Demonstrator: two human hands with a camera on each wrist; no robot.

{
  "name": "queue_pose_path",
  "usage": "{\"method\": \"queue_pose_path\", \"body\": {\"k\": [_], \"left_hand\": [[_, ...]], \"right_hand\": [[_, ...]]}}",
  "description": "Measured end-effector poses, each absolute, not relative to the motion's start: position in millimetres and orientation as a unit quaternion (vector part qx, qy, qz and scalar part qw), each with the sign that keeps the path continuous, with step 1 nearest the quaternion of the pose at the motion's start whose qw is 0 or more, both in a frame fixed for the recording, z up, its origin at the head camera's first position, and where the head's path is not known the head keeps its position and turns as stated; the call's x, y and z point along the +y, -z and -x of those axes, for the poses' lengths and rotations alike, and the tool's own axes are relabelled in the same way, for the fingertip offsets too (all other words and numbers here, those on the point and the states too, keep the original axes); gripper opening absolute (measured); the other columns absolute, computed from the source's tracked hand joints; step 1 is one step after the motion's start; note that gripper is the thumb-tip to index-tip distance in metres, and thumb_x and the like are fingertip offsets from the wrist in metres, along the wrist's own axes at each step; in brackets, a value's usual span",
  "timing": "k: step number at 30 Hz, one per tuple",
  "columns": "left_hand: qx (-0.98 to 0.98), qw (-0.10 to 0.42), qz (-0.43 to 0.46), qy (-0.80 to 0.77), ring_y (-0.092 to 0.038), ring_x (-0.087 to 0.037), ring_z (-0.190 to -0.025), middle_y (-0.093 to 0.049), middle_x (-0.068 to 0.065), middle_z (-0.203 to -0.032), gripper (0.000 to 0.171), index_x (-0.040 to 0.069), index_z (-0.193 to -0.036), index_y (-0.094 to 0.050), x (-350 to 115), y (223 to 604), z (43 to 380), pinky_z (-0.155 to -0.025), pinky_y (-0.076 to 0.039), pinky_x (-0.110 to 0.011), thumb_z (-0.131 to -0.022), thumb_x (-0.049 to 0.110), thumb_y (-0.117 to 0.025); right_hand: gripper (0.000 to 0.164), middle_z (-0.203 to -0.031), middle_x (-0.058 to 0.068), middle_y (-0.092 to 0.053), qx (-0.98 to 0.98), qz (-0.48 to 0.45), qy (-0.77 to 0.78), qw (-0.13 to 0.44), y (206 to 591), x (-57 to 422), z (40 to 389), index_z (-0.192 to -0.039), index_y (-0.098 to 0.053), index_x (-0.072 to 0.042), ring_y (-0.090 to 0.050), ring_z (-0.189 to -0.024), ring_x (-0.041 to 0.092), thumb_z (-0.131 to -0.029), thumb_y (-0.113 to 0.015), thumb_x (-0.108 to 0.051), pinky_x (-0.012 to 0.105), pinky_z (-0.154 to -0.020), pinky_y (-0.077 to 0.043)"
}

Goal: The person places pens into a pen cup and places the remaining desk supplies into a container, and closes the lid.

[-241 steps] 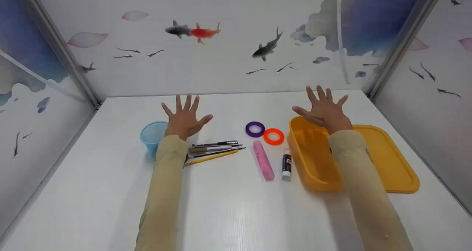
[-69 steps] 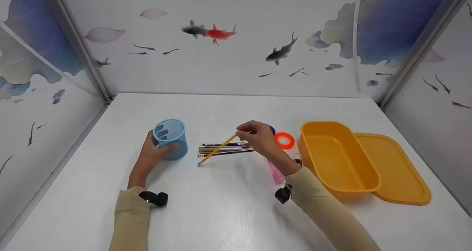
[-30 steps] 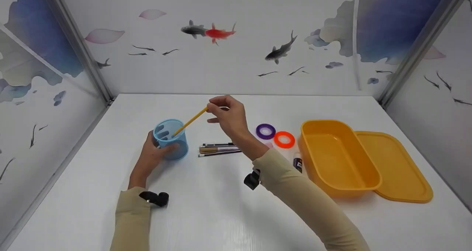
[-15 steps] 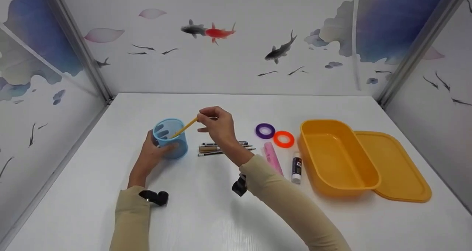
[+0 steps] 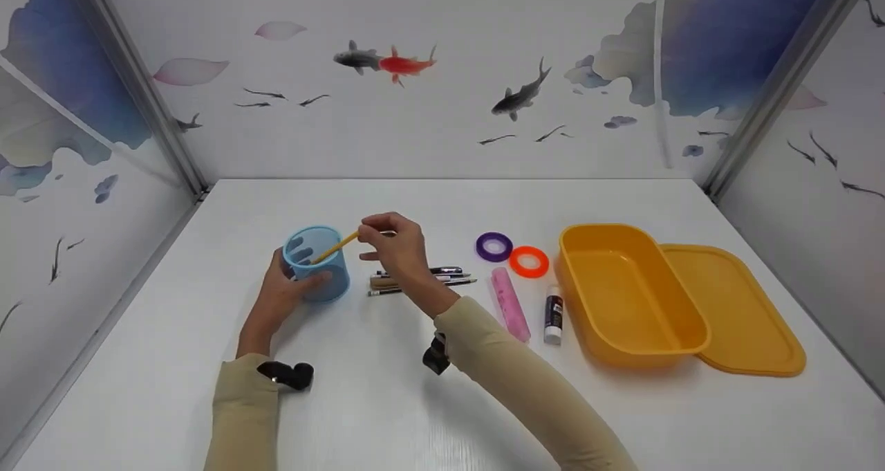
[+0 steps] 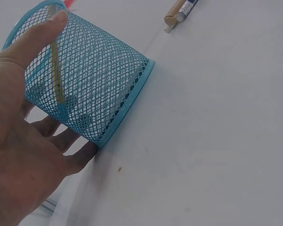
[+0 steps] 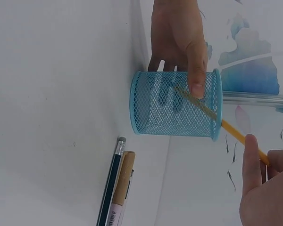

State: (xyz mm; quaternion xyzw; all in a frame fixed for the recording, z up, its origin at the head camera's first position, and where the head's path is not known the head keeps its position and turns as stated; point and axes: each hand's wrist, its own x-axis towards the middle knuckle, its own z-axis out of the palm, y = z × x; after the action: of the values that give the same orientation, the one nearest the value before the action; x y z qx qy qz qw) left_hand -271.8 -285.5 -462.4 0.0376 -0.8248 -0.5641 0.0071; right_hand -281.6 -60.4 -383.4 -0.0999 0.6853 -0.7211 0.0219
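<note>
A light-blue mesh pen cup (image 5: 334, 285) stands at the left of the table, with my left hand (image 5: 278, 297) gripping its side. In the left wrist view the thumb lies across the mesh of the cup (image 6: 104, 70) and the other fingers are behind it. My right hand (image 5: 402, 250) pinches the upper end of a yellow pencil (image 5: 337, 247). In the right wrist view the pencil (image 7: 233, 132) slants through the cup's opening, its lower part inside behind the mesh. Several pens and pencils (image 5: 384, 283) lie just right of the cup, partly hidden by the right wrist.
Right of the pens are a purple tape roll (image 5: 479, 247), an orange tape roll (image 5: 516, 267), a pink stick-shaped thing (image 5: 510, 305) and a glue stick (image 5: 553, 317). A yellow plastic box (image 5: 579, 315) stands beyond them, its lid (image 5: 750, 312) at its right.
The right hand has picked the yellow pencil off the table, carried it left to the cup and lowered it deeper inside. The left hand has taken hold of the cup.
</note>
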Motion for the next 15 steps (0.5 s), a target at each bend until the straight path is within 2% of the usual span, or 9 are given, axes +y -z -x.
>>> {"method": "queue_pose_path", "body": {"k": [8,15], "left_hand": [[-0.827,0.009,-0.039,0.56,-0.016,-0.036,-0.156,-0.021,-0.015,-0.166,0.109,0.012,-0.16,-0.009,-285,464,274,-0.126,-0.02,-0.057,-0.084,0.045,-0.079],[-0.825,0.01,-0.036,0.564,-0.017,-0.035,-0.156,-0.021,-0.015,-0.166,0.109,0.012,-0.16,-0.008,-286,466,273,-0.127,-0.02,-0.056,-0.084,0.043,-0.079]], "right_hand": [[0.018,-0.107,0.008,-0.067,0.69,0.106,0.715,0.037,389,-69,281,-0.113,-0.069,-0.009,-0.072,-0.103,0.023,-0.096,-0.067,-0.015,0.028,-0.077,-0.063],[0.024,-0.111,0.008,-0.068,0.696,0.13,0.705,0.03,400,-69,281,-0.119,-0.069,-0.009,-0.071,-0.097,0.016,-0.096,-0.067,-0.016,0.028,-0.077,-0.064]]}}
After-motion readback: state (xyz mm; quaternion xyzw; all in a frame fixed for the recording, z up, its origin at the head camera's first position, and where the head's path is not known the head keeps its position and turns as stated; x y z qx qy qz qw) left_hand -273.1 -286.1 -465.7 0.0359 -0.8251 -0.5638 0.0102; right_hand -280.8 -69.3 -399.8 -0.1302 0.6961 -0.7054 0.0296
